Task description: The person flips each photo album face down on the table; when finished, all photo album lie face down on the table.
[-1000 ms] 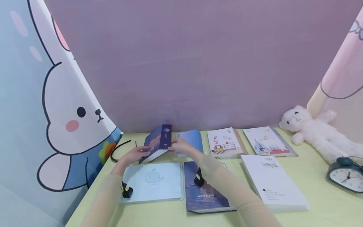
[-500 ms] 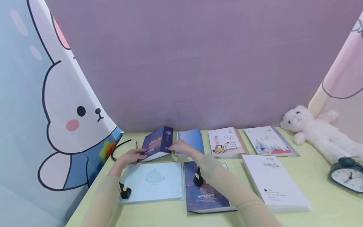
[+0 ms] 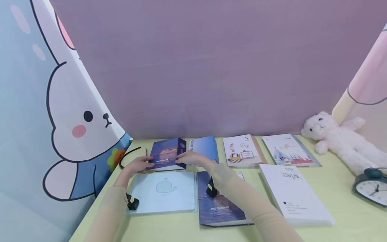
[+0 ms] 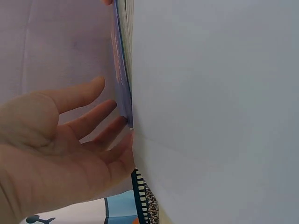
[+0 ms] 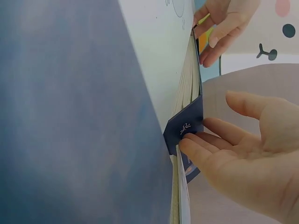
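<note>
A dark blue photo album (image 3: 164,153) with a sunset cover lies at the back left of the table, its spine turned to the right. My left hand (image 3: 137,165) is at its left edge; in the left wrist view the fingers (image 4: 96,123) reach the edge and the thumb stands away. At the spine (image 5: 188,122) is my right hand (image 3: 195,158), with straight fingertips touching it and the thumb apart. In front lies a pale blue whale album (image 3: 166,195), and right of that another dark blue photo album (image 3: 216,215), partly under my right forearm.
A blue album (image 3: 205,148) stands close right of the spine. Two illustrated white albums (image 3: 243,151) lie further right along the back, with a larger white one (image 3: 297,195) in front. A plush toy (image 3: 338,141), an alarm clock (image 3: 372,186) and a dark beaded band (image 3: 127,155) flank them.
The dark blue album, earlier tilted with its spine raised, has come down flat and turned straighter between my hands. My left hand has moved slightly left, and the right hand has followed the spine.
</note>
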{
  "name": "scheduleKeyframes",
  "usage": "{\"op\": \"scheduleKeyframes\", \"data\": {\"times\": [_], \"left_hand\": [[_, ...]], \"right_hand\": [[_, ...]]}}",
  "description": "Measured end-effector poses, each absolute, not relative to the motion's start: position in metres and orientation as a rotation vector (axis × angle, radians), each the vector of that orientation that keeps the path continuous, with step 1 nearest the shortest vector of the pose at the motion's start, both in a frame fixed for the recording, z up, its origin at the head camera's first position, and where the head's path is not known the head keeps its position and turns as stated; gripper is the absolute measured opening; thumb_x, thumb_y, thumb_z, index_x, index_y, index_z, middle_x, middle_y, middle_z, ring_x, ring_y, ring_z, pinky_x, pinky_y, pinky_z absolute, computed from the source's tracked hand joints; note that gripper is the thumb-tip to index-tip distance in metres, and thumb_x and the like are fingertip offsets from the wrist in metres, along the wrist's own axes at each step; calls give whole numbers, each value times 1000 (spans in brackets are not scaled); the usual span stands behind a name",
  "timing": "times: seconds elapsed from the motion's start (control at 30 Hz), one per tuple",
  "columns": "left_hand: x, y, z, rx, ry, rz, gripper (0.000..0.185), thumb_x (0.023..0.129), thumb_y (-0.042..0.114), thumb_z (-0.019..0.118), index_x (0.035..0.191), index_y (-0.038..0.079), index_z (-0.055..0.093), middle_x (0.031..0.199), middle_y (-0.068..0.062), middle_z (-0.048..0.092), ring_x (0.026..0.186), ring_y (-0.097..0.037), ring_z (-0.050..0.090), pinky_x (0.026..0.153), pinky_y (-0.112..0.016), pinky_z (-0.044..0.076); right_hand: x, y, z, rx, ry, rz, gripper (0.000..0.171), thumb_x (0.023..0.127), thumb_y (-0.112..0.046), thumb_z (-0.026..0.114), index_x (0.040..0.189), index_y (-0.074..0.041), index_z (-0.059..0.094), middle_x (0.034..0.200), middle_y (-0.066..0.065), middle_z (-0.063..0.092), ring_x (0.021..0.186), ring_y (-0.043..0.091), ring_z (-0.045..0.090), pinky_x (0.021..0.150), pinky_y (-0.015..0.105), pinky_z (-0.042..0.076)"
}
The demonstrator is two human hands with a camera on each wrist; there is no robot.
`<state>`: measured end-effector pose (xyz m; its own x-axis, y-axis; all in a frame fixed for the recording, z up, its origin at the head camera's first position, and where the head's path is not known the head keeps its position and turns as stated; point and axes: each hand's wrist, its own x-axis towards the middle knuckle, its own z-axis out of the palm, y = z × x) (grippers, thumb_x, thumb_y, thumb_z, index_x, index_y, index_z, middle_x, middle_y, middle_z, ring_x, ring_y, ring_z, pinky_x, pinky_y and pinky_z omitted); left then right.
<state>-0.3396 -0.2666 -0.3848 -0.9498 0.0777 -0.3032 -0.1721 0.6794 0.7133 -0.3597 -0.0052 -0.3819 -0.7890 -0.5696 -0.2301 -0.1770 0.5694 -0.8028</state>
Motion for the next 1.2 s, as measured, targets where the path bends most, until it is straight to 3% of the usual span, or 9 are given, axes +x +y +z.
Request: {"op": "scheduleKeyframes", "data": {"times": [0.1, 0.23, 0.43, 0.67, 0.8, 1.07, 1.2], "left_hand": [[-339, -266, -385, -81, 2588, 1131, 53, 96, 22, 54, 142, 3, 38, 147, -27, 28, 92, -23, 52, 75, -30, 49], [-339, -265, -385, -83, 2577, 1131, 53, 96, 23, 54, 143, 5, 38, 150, -26, 24, 115, -32, 45, 91, -40, 49], [-335, -264, -385, -51, 2573, 1139, 53, 97, 23, 52, 143, 3, 36, 150, -28, 21, 126, -40, 38, 100, -51, 42], [-337, -262, -387, 50, 2657, 1194, 49, 99, 25, 46, 141, 0, 39, 147, -26, 32, 135, -43, 29, 110, -57, 26], [-340, -258, -385, 124, 2717, 1253, 51, 99, 30, 46, 140, 1, 40, 145, -22, 38, 135, -40, 32, 110, -56, 26], [-332, -242, -376, 329, 2748, 1461, 57, 93, 37, 56, 141, 11, 41, 142, -13, 46, 130, -33, 43, 105, -49, 39], [-327, -231, -373, 391, 2777, 1477, 60, 90, 44, 58, 139, 13, 45, 139, -12, 50, 126, -31, 48, 102, -45, 44]], "right_hand": [[-360, -6, -383, -614, 2330, -1116, 48, 97, -33, 49, 141, -12, 44, 145, 6, 43, 136, 29, 35, 110, 47, 33], [-359, -7, -383, -611, 2336, -1113, 51, 97, -34, 49, 143, -12, 41, 147, 6, 41, 138, 29, 33, 111, 47, 32], [-356, -10, -383, -595, 2326, -1131, 53, 97, -32, 49, 144, -11, 37, 149, 8, 37, 139, 30, 29, 111, 47, 31], [-354, -8, -379, -595, 2251, -1290, 51, 99, -28, 47, 144, -8, 37, 149, 10, 37, 137, 32, 32, 111, 48, 31], [-351, -6, -370, -624, 2264, -1406, 48, 97, -23, 52, 141, -8, 42, 145, 10, 43, 134, 30, 38, 110, 47, 33], [-345, 3, -350, -753, 2446, -1436, 49, 92, -26, 61, 137, -14, 48, 138, 5, 52, 128, 24, 47, 104, 40, 41], [-340, 15, -341, -808, 2455, -1468, 49, 92, -25, 62, 137, -13, 48, 136, 8, 53, 125, 26, 50, 102, 39, 44]]}}
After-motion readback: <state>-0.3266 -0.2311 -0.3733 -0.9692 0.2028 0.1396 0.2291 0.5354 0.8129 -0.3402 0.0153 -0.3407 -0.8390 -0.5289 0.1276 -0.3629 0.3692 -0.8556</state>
